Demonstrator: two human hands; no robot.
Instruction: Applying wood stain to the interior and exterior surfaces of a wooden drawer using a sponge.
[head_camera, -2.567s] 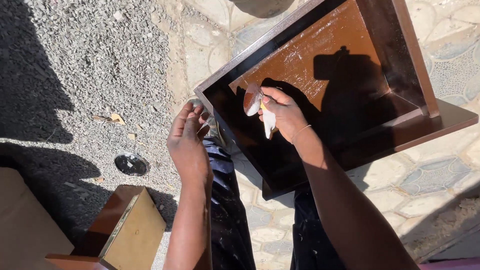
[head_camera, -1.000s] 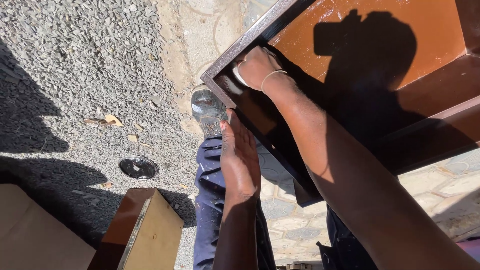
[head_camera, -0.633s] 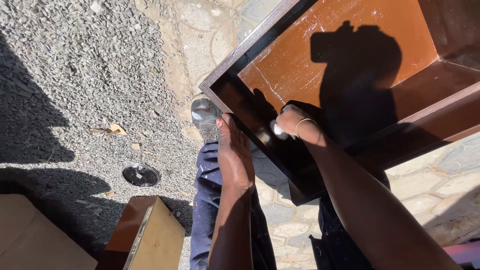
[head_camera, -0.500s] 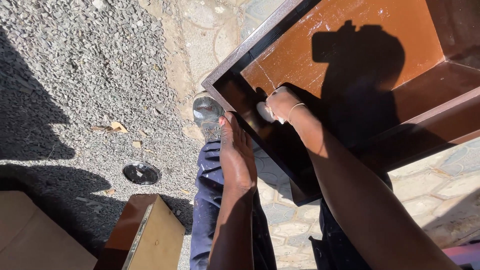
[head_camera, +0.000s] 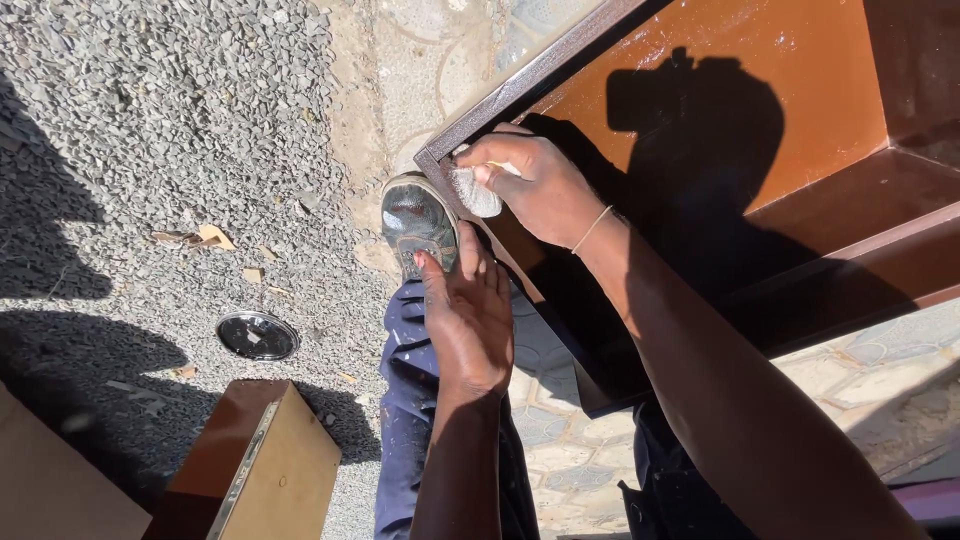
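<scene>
At cabinet corner (head_camera: 440, 165) | right hand (head_camera: 540, 190) fingers pinching white cloth (head_camera: 475, 190) | left hand (head_camera: 470, 315) fingers together, flat.

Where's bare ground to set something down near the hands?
Free: gravel above the round lid, left of the shoe; also the orange panel inside the brown cabinet. Crowded: the cabinet's near corner, where the right hand presses a white cloth and the left hand rests beside it.

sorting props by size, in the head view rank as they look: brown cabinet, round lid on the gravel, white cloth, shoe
1. brown cabinet
2. shoe
3. round lid
4. white cloth, partly hidden by the right hand

Shoe and lid look close; order unsure.
</scene>
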